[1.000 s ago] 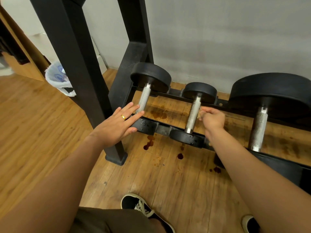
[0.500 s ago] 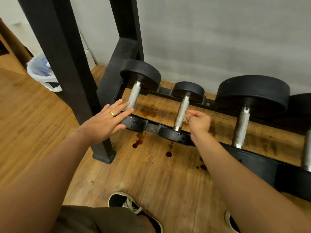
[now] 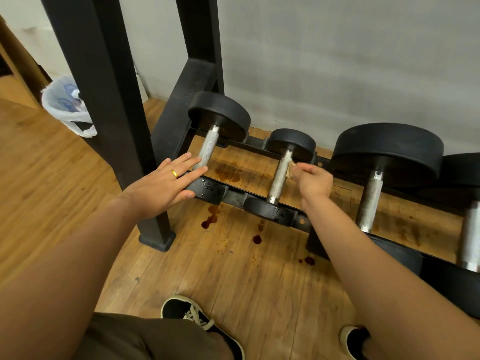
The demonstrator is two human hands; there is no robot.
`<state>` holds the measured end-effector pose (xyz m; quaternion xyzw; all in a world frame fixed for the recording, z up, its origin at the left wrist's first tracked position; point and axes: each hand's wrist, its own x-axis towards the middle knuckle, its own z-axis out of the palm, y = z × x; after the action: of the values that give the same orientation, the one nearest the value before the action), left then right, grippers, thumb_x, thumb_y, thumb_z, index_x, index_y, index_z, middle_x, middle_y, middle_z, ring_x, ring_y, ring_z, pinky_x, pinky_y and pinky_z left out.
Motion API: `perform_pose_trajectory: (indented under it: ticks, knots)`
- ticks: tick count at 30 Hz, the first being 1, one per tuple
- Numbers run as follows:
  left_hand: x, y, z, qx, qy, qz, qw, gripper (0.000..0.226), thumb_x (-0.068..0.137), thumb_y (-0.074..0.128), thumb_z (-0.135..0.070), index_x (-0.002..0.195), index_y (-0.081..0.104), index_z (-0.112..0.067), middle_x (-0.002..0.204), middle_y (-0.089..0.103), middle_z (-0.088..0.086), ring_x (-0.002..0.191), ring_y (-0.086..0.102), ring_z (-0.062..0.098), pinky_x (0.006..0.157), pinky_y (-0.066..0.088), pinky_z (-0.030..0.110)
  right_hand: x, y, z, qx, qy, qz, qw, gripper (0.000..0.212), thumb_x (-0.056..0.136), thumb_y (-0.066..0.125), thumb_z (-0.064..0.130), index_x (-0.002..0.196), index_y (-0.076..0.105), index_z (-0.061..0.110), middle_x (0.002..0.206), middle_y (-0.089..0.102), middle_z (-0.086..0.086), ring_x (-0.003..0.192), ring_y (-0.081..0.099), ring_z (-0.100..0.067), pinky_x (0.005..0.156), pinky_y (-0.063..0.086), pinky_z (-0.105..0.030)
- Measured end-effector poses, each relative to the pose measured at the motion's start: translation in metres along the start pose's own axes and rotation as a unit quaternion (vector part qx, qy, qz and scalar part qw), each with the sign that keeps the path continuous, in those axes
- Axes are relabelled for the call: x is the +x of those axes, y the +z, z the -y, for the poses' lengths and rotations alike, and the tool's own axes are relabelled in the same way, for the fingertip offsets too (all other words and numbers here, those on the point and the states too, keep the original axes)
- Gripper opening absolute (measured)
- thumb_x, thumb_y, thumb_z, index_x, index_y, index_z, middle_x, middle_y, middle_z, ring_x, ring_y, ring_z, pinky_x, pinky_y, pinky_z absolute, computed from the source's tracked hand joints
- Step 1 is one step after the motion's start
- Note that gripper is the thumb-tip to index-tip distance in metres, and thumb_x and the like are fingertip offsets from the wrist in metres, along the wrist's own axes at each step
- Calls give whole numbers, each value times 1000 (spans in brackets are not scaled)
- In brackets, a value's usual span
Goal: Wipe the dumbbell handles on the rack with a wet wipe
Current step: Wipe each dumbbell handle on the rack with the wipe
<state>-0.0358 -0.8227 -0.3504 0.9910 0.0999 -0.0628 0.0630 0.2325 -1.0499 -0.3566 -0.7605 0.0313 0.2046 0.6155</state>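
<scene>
Several black dumbbells with knurled steel handles lie across a low black rack (image 3: 235, 194). My right hand (image 3: 313, 181) pinches a small, soiled wet wipe (image 3: 290, 169) against the right side of the second dumbbell's handle (image 3: 279, 178), near its far end. My left hand (image 3: 166, 184), with a gold ring, rests flat with straight fingers on the near end of the leftmost dumbbell, by its handle (image 3: 207, 149). A third handle (image 3: 370, 201) and part of a fourth (image 3: 471, 237) lie further right.
A thick black upright post (image 3: 109, 113) stands just left of my left hand. A bin lined with a white bag (image 3: 66, 105) sits behind it. Dark red spots (image 3: 210, 219) stain the wooden floor under the rack. My shoes (image 3: 197, 318) are below, a grey wall behind.
My right hand has slid with the wipe up the second handle toward its far end. My left hand stays flat on the leftmost dumbbell. The view has shifted a little.
</scene>
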Motion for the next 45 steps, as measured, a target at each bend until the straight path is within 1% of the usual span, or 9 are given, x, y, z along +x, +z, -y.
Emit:
perform_pose_trajectory:
  ticks: [7, 10, 14, 20, 28, 34, 37, 41, 45]
  knots:
    - [0, 3, 2, 4, 7, -8, 1000, 71, 101, 7, -63, 164, 5, -31, 172, 0, -2, 157, -15, 15, 124, -2, 44, 13, 17, 14, -22, -37, -28, 999, 8, 87, 76, 12, 93, 77, 16, 94, 73, 2, 97, 69, -16, 95, 56, -37]
    - [1, 4, 3, 4, 11, -14, 1000, 71, 101, 8, -62, 165, 7, -31, 172, 2, 0, 156, -13, 15, 123, -2, 44, 3, 15, 3, -68, -61, 0, 996, 12, 88, 74, 13, 84, 74, 24, 96, 74, 5, 100, 67, -11, 101, 52, -38]
    - [0, 4, 3, 6, 12, -16, 1000, 70, 102, 8, -62, 165, 7, -31, 172, 2, -1, 156, -12, 14, 123, -2, 44, -7, 13, -17, -94, -72, 3, 993, 15, 88, 73, 12, 78, 75, 23, 88, 75, 12, 101, 66, -7, 105, 49, -42]
    - [0, 3, 1, 2, 5, -8, 1000, 72, 100, 6, -64, 164, 7, -31, 172, 0, -1, 157, -12, 16, 124, -3, 43, 4, 14, 8, -131, -84, -4, 988, 15, 89, 74, 15, 80, 71, 28, 97, 74, 5, 103, 66, -13, 96, 53, -33]
    - [1, 1, 3, 7, 15, -14, 1000, 72, 101, 7, -64, 164, 10, -30, 172, 5, 0, 155, -8, 13, 123, 1, 45, -36, -5, -32, -223, -75, 70, 969, 12, 83, 79, 12, 77, 77, 22, 82, 71, 12, 96, 65, -8, 98, 50, -29]
    - [0, 0, 3, 0, 9, -9, 1000, 71, 101, 10, -63, 164, 8, -32, 172, 3, -1, 155, -10, 13, 123, 3, 47, -19, -1, -20, -179, -31, 59, 982, 16, 77, 83, 8, 70, 75, 20, 85, 75, 4, 93, 69, -13, 95, 56, -40]
    - [1, 0, 3, 2, 13, -6, 1000, 71, 100, 8, -64, 164, 7, -33, 171, 0, -6, 155, -12, 12, 124, 3, 48, -22, -6, -27, -212, -30, 91, 973, 12, 77, 84, 12, 72, 76, 20, 89, 75, 3, 98, 67, -14, 95, 56, -43]
    - [1, 1, 4, 6, 17, -9, 1000, 70, 101, 8, -64, 164, 7, -33, 165, -5, -14, 154, -15, 10, 124, 3, 48, -21, -8, -31, -251, -41, 123, 959, 11, 76, 85, 14, 71, 77, 21, 92, 74, 4, 104, 65, -14, 99, 53, -42]
    - [1, 3, 4, 4, 19, -17, 1000, 72, 101, 8, -65, 165, 10, -31, 166, -4, -13, 154, -14, 10, 123, 3, 47, -11, -8, -15, -195, -68, 92, 974, 14, 83, 78, 8, 76, 75, 20, 92, 74, 4, 98, 67, -10, 96, 53, -33]
